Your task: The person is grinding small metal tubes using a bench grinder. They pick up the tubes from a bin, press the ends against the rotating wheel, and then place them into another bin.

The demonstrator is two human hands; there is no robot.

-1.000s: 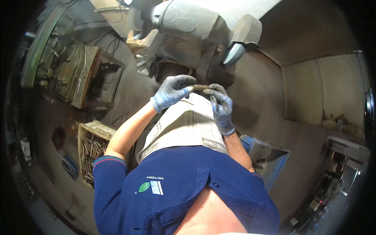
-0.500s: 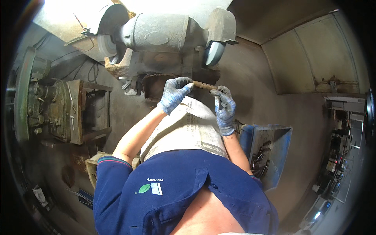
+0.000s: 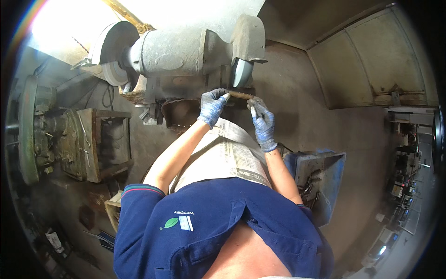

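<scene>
Holding a short brown metal bar [image 3: 240,95] between both gloved hands, the person stands at a grey bench grinder [image 3: 186,53], with the bar just below and in front of its right-hand grinding wheel [image 3: 241,72]. The left hand [image 3: 212,107] has its fingers closed around the bar's left end; the right hand [image 3: 262,123] has its fingers pinched on the right end, thumb lying along the top. Whether the bar touches the wheel cannot be told from this view.

The bar's long axis runs roughly crosswise in the picture, left end slightly higher and nearer the grinder body, right end pointing toward the bare wall. It lies nearly level, parallel to the wheel's face rather than end-on.

To do this step well, I judge that both grips should stay firm and close to the ends, with the bar steadied on the rest below the wheel, fed in lightly and evenly, and slid sideways so that no single spot overheats or digs in. Fingers should stay clear of the wheel's edge.

A newspaper sheet [image 3: 227,156] hangs over the person's front like an apron. The second wheel [image 3: 114,58] sits at the grinder's far left, and a blue metal bin [image 3: 320,172] stands to the right.
</scene>
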